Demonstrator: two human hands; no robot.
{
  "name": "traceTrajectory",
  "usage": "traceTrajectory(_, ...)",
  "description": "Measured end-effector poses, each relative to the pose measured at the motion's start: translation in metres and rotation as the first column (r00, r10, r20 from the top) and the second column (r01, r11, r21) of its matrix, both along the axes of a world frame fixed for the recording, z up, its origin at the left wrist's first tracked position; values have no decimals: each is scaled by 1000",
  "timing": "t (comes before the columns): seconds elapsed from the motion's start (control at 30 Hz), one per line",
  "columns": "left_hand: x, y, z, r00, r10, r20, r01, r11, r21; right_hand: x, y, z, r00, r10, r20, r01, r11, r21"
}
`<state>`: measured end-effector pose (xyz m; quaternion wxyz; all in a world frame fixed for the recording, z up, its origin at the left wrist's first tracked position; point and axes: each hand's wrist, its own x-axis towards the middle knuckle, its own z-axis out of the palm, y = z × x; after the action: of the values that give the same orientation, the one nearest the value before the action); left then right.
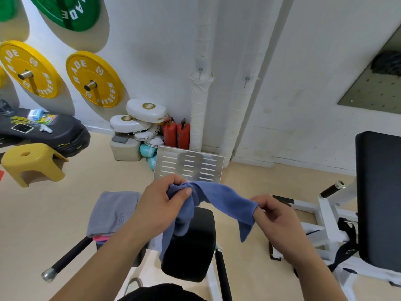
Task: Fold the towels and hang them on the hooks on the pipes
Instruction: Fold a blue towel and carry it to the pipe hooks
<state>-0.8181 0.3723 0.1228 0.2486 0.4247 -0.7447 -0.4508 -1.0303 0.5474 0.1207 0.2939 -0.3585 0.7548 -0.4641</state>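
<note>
A blue towel stretches between both hands above a black padded seat. My left hand bunches one end in a closed grip. My right hand pinches the other end, and a corner hangs down below it. A grey towel lies folded on the machine to the left, over something pink. Straight ahead, two white wrapped pipes run down the wall. Each carries a small hook, one hook on the left pipe and another hook on the right pipe. Both hooks are bare.
A perforated metal plate stands in front of the pipes. Two red fire extinguishers and white boxing pads sit at the wall's foot. A yellow stool stands at left, a black bench pad at right. Yellow weight plates hang on the wall.
</note>
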Motion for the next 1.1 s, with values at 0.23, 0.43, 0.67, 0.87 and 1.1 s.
traceTrajectory(0.23, 3, 1, -1, 999, 36, -32, -32, 991, 133, 4, 10, -20, 968, -69, 243, 82, 996, -45)
traceTrajectory(0.43, -3, 0, -8, 994, 107, 14, -108, 982, 154, 10, 13, -24, 984, 116, 133, -131, 986, 106)
traceTrajectory(0.67, -3, -2, -15, 997, 63, 38, -68, 987, 148, 3, 17, -32, 978, -66, 198, 59, 997, 42)
traceTrajectory(0.87, -4, -10, -10, 949, 314, -10, -302, 923, 239, 2, 10, -15, 906, -300, 298, 345, 932, -111)
traceTrajectory(1.1, -35, 47, 4, 975, 170, -141, -98, 905, 413, 37, -9, -7, 968, -199, 150, 219, 967, -131)
